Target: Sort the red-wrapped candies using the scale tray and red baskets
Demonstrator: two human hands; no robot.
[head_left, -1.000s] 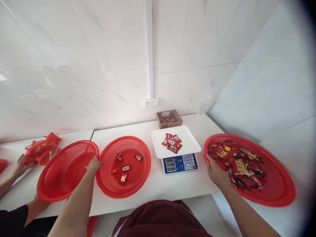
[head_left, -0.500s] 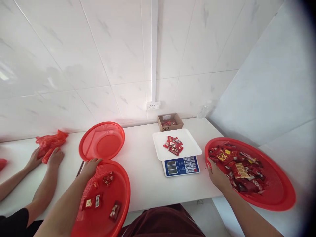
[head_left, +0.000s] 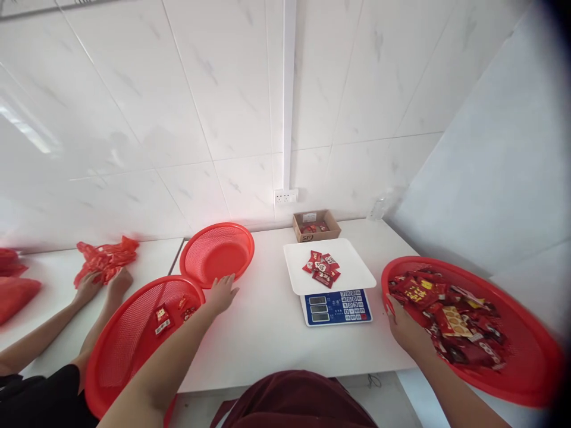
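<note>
My left hand is open, its fingers spread at the near rim of a red plastic basket; I cannot tell if it presses on it. Under my left forearm sits another red basket, with a few wrapped snacks inside, partly covered by the arm. On the right, my right hand grips the left rim of a large red basket filled with red snack packets. Between the hands stands a digital scale. Several red packets lie on its white tray.
A small cardboard box holding red packets stands behind the scale, below a wall socket. Clear plastic lies in the back corner. At left, a co-worker's hands handle red plastic bags. More red bags lie beyond.
My left hand has let go of the near-left basket's rim and moved right to the farther basket. The near-left basket has shifted left, the farther one right. My right hand keeps its grip.
</note>
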